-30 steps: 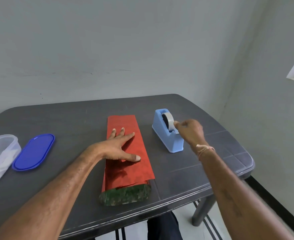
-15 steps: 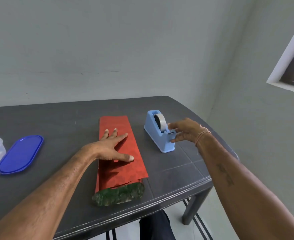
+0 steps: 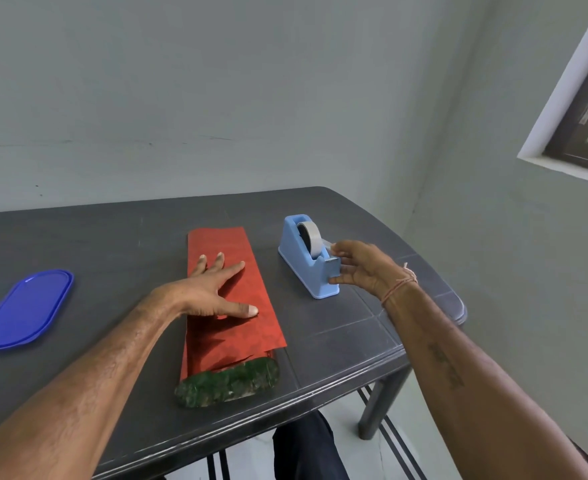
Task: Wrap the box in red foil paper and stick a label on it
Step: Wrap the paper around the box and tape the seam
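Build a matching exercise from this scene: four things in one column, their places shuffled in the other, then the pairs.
Things
1. left hand
2. right hand
3. blue lid
4. tape dispenser

Places
A. stands to the right of the red foil paper
B. lies on the table, far left of the red foil paper
C. rests flat on the red foil paper
D. fingertips at the tape dispenser's cutter end

Pairs: 1-C; 2-D; 3-B; 4-A

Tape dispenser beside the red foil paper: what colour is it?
The plastic tape dispenser is light blue; head view shows it.
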A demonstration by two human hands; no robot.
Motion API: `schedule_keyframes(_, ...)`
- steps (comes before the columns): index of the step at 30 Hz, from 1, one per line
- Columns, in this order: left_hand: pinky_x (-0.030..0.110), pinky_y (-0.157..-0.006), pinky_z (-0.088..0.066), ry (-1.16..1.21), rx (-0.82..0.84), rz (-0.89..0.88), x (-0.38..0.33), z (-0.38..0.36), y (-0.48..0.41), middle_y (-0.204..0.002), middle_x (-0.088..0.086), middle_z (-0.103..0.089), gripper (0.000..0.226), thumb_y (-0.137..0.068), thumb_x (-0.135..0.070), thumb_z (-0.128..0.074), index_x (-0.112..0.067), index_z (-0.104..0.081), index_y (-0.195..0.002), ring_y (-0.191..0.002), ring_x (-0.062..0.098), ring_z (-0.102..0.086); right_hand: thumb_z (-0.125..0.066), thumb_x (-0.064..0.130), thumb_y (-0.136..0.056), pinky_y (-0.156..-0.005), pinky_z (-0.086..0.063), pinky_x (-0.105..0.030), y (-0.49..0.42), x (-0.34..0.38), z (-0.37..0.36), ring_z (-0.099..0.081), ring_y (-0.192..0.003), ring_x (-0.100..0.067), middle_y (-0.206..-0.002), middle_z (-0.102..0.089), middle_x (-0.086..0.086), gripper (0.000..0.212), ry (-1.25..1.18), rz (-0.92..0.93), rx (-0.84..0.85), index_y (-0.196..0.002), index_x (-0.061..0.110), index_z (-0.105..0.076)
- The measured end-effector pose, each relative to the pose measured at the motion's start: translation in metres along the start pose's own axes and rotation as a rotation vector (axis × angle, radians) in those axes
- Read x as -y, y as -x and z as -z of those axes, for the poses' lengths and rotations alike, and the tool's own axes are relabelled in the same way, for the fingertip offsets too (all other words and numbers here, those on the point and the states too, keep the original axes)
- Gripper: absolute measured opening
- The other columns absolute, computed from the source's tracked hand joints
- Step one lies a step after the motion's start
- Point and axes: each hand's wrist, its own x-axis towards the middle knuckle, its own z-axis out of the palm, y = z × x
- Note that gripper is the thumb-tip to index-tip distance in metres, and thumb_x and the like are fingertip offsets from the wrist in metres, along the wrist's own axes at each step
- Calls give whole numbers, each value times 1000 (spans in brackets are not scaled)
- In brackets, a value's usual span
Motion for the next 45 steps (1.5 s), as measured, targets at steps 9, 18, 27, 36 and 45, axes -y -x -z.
schedule_keyframes(9, 55, -123, 12, 24, 3, -8, 3, 0, -1, -165, -11, 27, 149, -33, -95, -67, -50, -1, -158, -147, 17, 37, -71, 11, -94, -78, -65, -41, 5, -20, 1, -67, -114, -31, -130, -62, -18, 9, -66, 64, -20, -98, 4, -66)
schedule_keyframes(18, 55, -124, 11, 13, -15, 2, -2, 0, 1, -166, -10, 27, 126, -59, -78, -72, -49, -2, -159, -148, 18, 35, -78, 13, -90, -93, -61, -43, 4, -45, 5, -69, -117, -34, -128, -64, -26, 21, -117, 118, -41, -99, -1, -66)
schedule_keyframes(27, 55, -124, 10, 8, -22, 8, -2, 0, -1, -166, -12, 26, 124, -60, -78, -72, -50, -2, -159, -148, 17, 35, -79, 22, -89, -75, -65, -35, 14, -56, -4, -69, -113, -32, -112, -66, -15, 23, -258, 137, -131, -89, 3, -68)
schedule_keyframes(36, 56, -124, 11, -5, -14, 16, -2, 0, -1, -165, -11, 27, 126, -58, -79, -71, -51, 0, -158, -148, 17, 36, -75, 18, -93, -98, -59, -44, 19, -66, -7, -68, -115, -32, -96, -67, -9, 16, -314, 184, -178, -87, 5, -67)
schedule_keyframes(45, 56, -124, 11, -1, -17, 22, 3, -1, -1, -165, -12, 27, 126, -58, -80, -71, -52, 0, -158, -148, 16, 36, -79, 15, -86, -74, -55, -33, -9, -98, -15, -61, -77, -22, -75, -68, -9, 18, -18, 273, -364, -70, 9, -73)
